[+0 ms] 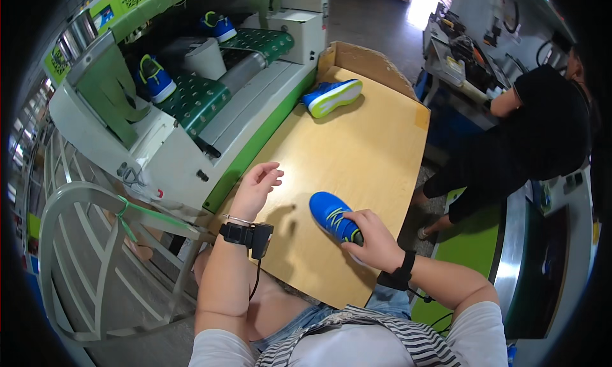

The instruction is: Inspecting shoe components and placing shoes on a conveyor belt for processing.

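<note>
A blue sneaker (328,213) with yellow-green laces rests upright on the wooden table (299,265), its toe pointing away and to the left. My right hand (376,243) grips it around the heel and collar, thumb by the opening and fingers over the far side. My left hand (258,185) hovers over the table's left side, empty, with its fingers loosely curved and apart. At the far end of the table a second blue sneaker (333,97) lies on its side, showing its white and lime sole.
Left of the table stands a machine with a green conveyor belt (197,99), carrying two blue sneakers (155,79). Cardboard (370,58) borders the table's far edge. A metal railing (95,259) curves at left. Another person in black (529,125) works at right, beside a cluttered bench (456,61).
</note>
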Demonstrator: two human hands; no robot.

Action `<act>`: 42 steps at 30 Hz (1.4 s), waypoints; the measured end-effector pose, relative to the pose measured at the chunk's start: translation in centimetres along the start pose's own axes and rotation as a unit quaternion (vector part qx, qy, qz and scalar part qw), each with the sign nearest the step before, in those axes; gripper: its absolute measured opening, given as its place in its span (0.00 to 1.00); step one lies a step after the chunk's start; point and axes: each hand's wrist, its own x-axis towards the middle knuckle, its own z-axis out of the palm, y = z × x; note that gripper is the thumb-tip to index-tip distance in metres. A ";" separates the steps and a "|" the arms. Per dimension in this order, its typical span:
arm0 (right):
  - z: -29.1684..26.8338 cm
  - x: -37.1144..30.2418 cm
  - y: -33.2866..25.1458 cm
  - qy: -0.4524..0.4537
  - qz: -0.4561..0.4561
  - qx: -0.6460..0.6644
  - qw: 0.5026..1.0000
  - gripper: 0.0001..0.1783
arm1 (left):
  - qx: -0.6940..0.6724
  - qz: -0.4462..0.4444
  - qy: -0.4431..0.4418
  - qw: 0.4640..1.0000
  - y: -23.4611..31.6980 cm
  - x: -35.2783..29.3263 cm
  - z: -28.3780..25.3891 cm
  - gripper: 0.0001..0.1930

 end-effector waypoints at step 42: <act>-0.8 0.8 7.3 -0.120 -0.019 0.227 0.966 0.44 | 0.080 0.006 -0.069 0.994 -1.5 2.1 0.4 0.21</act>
